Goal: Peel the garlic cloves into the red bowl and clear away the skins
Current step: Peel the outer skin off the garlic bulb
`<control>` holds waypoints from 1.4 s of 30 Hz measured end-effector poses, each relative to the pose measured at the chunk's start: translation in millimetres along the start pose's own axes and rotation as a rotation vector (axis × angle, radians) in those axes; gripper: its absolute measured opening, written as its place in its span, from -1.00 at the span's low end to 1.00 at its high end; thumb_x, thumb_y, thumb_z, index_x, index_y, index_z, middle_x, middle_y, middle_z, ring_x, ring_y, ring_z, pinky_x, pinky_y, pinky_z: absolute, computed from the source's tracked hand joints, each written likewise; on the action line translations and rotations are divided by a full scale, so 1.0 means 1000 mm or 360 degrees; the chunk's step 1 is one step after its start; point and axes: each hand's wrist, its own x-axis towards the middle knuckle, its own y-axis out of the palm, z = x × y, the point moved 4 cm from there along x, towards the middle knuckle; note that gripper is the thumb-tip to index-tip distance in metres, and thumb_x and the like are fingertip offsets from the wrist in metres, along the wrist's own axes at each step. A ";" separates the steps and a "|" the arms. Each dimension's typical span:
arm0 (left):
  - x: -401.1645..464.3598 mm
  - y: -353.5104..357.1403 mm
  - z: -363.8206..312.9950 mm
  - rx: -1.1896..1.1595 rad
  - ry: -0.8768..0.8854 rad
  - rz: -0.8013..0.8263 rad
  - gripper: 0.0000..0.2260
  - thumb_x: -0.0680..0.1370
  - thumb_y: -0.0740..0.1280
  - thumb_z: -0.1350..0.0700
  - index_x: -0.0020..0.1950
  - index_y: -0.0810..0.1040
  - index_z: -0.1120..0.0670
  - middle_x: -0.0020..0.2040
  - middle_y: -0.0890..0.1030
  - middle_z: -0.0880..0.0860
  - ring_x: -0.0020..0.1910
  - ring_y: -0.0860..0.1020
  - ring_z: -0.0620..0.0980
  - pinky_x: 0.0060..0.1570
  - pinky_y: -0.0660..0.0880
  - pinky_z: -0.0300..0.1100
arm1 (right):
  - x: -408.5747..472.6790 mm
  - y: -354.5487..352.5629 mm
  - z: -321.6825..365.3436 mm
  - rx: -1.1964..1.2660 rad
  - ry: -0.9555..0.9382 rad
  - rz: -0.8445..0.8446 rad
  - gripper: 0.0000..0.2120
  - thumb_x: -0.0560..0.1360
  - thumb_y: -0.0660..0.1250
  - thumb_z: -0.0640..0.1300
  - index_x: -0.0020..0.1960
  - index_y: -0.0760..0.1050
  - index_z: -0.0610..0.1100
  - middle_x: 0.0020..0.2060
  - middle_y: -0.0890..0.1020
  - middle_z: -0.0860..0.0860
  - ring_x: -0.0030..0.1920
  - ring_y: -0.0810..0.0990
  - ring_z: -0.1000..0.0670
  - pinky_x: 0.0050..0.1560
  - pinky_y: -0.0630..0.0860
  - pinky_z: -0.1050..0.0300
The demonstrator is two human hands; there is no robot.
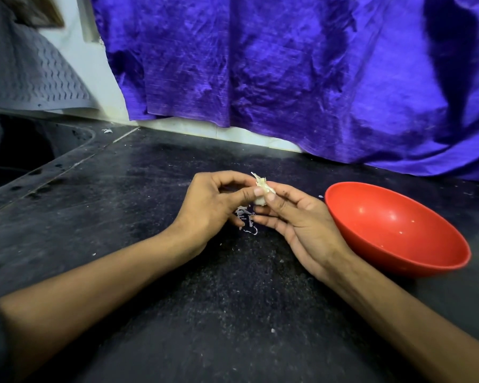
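Peeling step, mid-clove. Best move: pinch the loose papery tip and strip it downward, away from the red bowl [398, 230], so skins land on the pile. Left hand [213, 208] and right hand [296, 222] both pinch the garlic cloves [261, 193] with curled thumb and forefinger, just left of the bowl. Skins [246, 219] lie on the dark counter [122, 203] left of the bowl, below the hands. Bowl looks empty.

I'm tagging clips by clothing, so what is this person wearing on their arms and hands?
Both forearms are bare up to the frame edge. The left hand and the right hand carry no gloves, rings, bracelets or watch that can be seen. At the lower left corner a bit of dark grey fabric shows, possibly a sleeve edge, but too little of it shows to be sure. The fingernails look short and unpainted.
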 end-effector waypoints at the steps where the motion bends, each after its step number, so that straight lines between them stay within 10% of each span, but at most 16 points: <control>1: -0.001 0.001 0.000 -0.0064 -0.0034 -0.0003 -0.91 0.44 0.46 0.20 -0.07 0.69 0.14 -0.13 0.71 0.09 -0.24 0.62 -0.04 -0.44 0.56 -0.21 | 0.000 0.000 0.000 0.0002 0.0001 0.0006 -0.71 0.40 0.35 -0.20 0.11 0.56 -0.22 -0.16 0.68 -0.08 -0.15 0.65 0.02 -0.05 0.61 0.12; 42: 0.000 0.001 0.006 -0.0360 -0.0255 -0.0164 -0.88 0.50 0.39 0.18 -0.19 0.57 0.22 -0.41 0.54 0.08 -0.54 0.53 -0.07 -0.49 0.52 -0.28 | -0.003 0.007 0.000 -0.0067 0.0063 0.0118 -0.66 0.35 0.38 -0.30 0.12 0.55 -0.24 0.00 0.68 -0.17 -0.02 0.67 -0.12 -0.01 0.62 0.09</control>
